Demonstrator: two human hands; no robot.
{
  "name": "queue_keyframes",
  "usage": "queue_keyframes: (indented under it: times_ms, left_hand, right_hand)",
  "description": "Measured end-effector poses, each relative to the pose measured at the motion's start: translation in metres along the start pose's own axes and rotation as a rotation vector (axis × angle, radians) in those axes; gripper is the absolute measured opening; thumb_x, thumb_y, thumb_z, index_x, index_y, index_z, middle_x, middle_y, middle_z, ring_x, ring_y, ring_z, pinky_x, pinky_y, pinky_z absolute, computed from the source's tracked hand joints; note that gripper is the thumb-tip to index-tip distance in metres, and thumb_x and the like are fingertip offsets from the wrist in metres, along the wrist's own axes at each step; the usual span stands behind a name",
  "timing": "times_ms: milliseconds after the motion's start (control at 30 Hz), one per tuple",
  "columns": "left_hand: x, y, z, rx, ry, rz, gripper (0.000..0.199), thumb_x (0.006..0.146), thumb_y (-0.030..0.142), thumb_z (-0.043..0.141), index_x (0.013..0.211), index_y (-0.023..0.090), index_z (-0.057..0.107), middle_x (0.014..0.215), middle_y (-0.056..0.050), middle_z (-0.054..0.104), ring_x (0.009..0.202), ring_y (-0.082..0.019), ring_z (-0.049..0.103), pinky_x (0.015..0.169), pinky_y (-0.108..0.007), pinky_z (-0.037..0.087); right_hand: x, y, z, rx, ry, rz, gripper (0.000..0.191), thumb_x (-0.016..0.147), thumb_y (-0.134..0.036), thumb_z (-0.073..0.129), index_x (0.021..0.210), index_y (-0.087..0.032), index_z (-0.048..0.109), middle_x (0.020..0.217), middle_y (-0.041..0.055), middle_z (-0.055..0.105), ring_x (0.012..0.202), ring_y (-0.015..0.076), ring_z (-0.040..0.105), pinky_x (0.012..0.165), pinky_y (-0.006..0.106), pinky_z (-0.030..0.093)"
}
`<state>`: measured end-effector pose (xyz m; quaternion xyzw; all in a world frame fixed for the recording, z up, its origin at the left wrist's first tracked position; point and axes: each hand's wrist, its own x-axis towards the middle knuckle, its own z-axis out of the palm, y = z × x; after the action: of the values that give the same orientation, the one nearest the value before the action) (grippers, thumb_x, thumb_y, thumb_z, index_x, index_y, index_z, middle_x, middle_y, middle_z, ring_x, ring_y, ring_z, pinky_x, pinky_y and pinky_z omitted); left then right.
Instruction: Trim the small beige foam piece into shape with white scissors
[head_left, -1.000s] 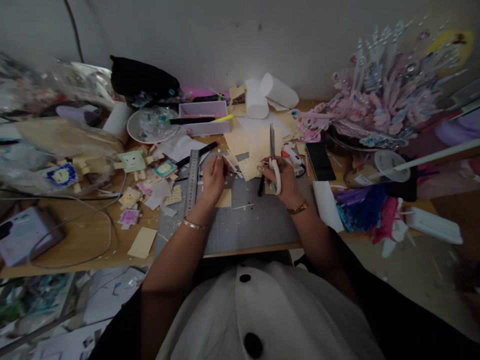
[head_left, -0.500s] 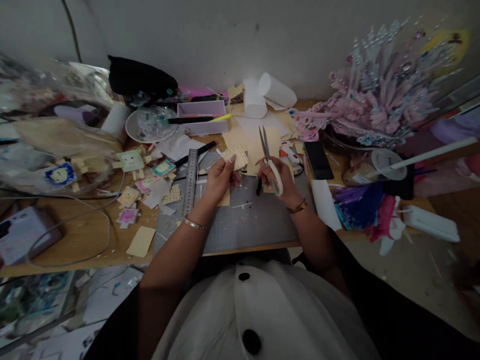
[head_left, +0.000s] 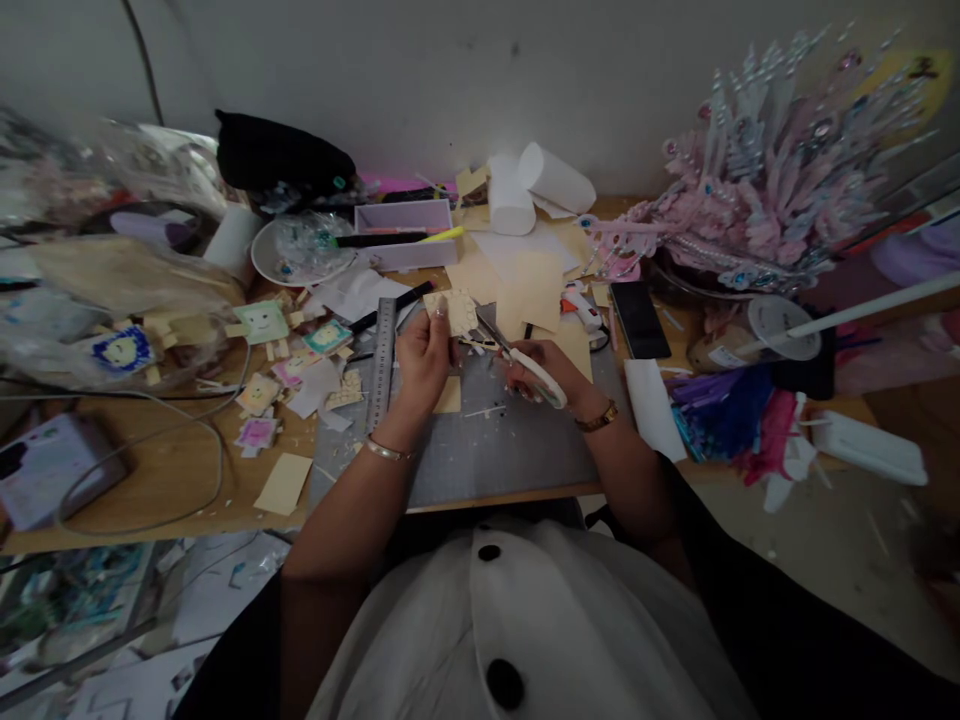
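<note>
nearest: pale buttoned garment [head_left: 442, 610], then the front of the grey cutting mat [head_left: 510, 455], flecked with offcuts. a loose cream card [head_left: 283, 484] lies on the wood to the left.

over the mat: left hand [head_left: 424, 360] pinches the bumpy cream piece [head_left: 459, 312] at its left side, thumb uppermost, fingertips clamped on it; the lower fingers are partly hidden. right hand [head_left: 562, 362] has its fingers curled round the handles of the white-handled scissors [head_left: 546, 382]; cannot tell how far apart those fingers are. blades slant up and leftward to the piece's right edge. whether they bite or only touch, cannot tell.

on handling, my judgement: the pinch wants to be firm but light, since the bumps look easy to crush. left fingertips best well away from the blade line. turning the piece into the blades, rather than twisting the right wrist, should give a cleaner edge. short closes near the bumps, longer ones along straight parts. risk: tips straying into the raised pattern.

beside the left hand, a ruler [head_left: 381, 365] on the mat. farther: cream sheets [head_left: 529, 290], glue gun [head_left: 586, 308], dark phone [head_left: 640, 320]. farthest: lilac box [head_left: 409, 218] with pens, white rolls [head_left: 511, 195] near the wall [head_left: 450, 80].
</note>
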<state>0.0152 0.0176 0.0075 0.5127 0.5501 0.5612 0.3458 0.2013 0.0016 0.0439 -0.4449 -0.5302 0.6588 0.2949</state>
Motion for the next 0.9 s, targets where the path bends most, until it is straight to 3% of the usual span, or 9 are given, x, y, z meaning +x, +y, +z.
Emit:
queue_keyframes:
  times_ms: [300,600,900]
  left_hand:
    - [-0.006,0.006,-0.001,0.02,-0.011,-0.034,0.062,0.092,0.081,0.043,0.068,0.024,0.047,0.05,0.004,0.048,0.045,-0.011,0.042,0.045,-0.029,0.033]
    - [-0.007,0.01,0.0,0.006,-0.045,-0.052,0.06,0.093,0.079,0.044,0.068,0.024,0.044,0.051,0.003,0.045,0.047,-0.012,0.046,0.048,-0.029,0.034]
    - [-0.006,0.009,0.0,0.008,-0.038,-0.064,0.061,0.091,0.081,0.046,0.065,0.026,0.043,0.047,0.003,0.046,0.043,-0.011,0.04,0.044,-0.03,0.032]
  right_hand:
    - [0.0,0.004,0.003,-0.033,0.006,-0.007,0.053,0.062,-0.062,0.088,0.068,-0.017,0.06,0.05,-0.0054,0.059,0.035,0.0042,0.044,0.032,0.016,0.034]
    - [-0.001,0.001,0.004,-0.034,0.006,0.019,0.053,0.062,-0.062,0.088,0.072,-0.017,0.061,0.05,-0.0053,0.058,0.035,0.0051,0.044,0.033,0.017,0.035]
    - [0.0,0.003,0.001,-0.043,0.024,0.008,0.05,0.063,-0.057,0.089,0.076,-0.015,0.065,0.05,-0.0062,0.057,0.036,0.0041,0.043,0.033,0.017,0.033]
